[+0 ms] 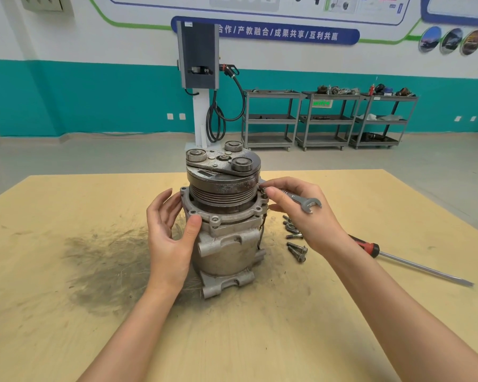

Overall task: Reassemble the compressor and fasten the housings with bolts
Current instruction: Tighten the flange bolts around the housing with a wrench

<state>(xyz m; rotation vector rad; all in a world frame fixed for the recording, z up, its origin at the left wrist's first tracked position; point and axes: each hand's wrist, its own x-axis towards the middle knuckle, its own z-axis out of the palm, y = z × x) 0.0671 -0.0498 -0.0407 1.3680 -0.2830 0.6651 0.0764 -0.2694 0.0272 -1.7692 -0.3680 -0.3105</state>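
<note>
The compressor [226, 216] stands upright on the wooden table [66, 299], pulley end up. The left hand [169, 230] rests against its side, fingers straight, thumb on the flange. The right hand [301, 213] pinches a bolt [263, 191] at the flange's right edge and grips a wrench [305, 203]. Loose bolts [294, 238] and a screwdriver [411, 264] lie to the right. A blue wall banner [273, 33] reads "合作/产教融合/成果共享/互利共赢".
</note>
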